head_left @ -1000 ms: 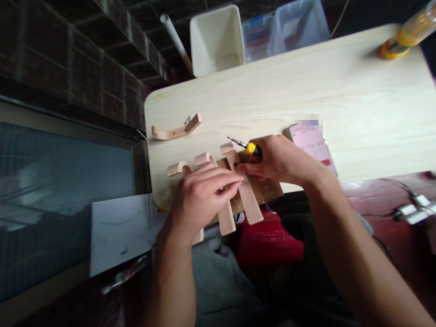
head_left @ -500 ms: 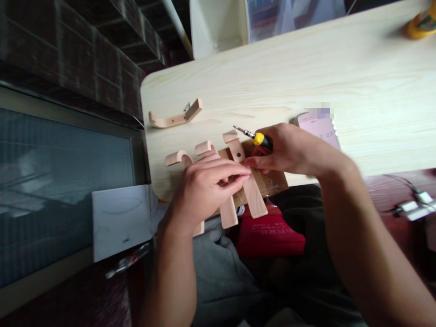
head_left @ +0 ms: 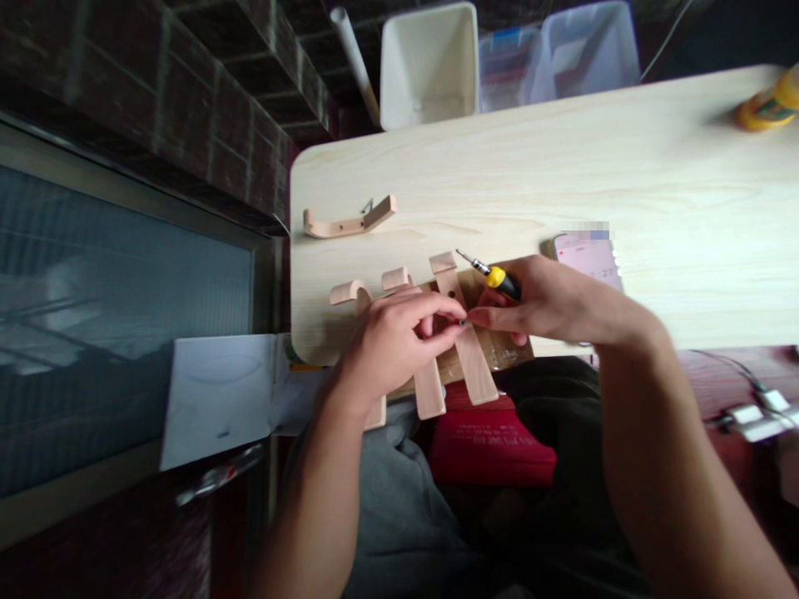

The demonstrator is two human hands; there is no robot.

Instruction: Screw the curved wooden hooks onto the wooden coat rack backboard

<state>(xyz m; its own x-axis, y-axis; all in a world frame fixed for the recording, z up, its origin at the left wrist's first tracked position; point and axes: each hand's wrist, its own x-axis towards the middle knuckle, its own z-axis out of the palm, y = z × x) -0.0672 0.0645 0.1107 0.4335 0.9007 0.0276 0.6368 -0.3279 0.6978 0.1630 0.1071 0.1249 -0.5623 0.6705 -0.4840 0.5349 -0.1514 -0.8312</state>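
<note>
My right hand (head_left: 530, 299) holds a screwdriver (head_left: 493, 279) with a yellow and black handle, its tip pointing up and left, away from the wood. The thumb and finger of my left hand (head_left: 405, 329) pinch what looks like a small dark screw (head_left: 463, 322) over the rightmost curved wooden hook (head_left: 478, 374). The right thumb and finger meet it from the other side. A dark hole shows in that hook above the fingertips. Two more hooks, the middle one (head_left: 429, 391) and the left one (head_left: 349, 291), lie across a brown board (head_left: 508, 345), partly hidden by my left hand.
A loose wooden hook (head_left: 340, 229) lies on the pale table (head_left: 499, 175), small metal screws (head_left: 368, 205) beside it. A phone (head_left: 587, 258) lies right of the board. Plastic bins (head_left: 430, 75) stand beyond the far edge. A yellow bottle (head_left: 771, 104) stands far right.
The camera view has shifted, so more of the bins shows. Both hands stay at the right hook; a small dark piece now shows between the left fingertips.
</note>
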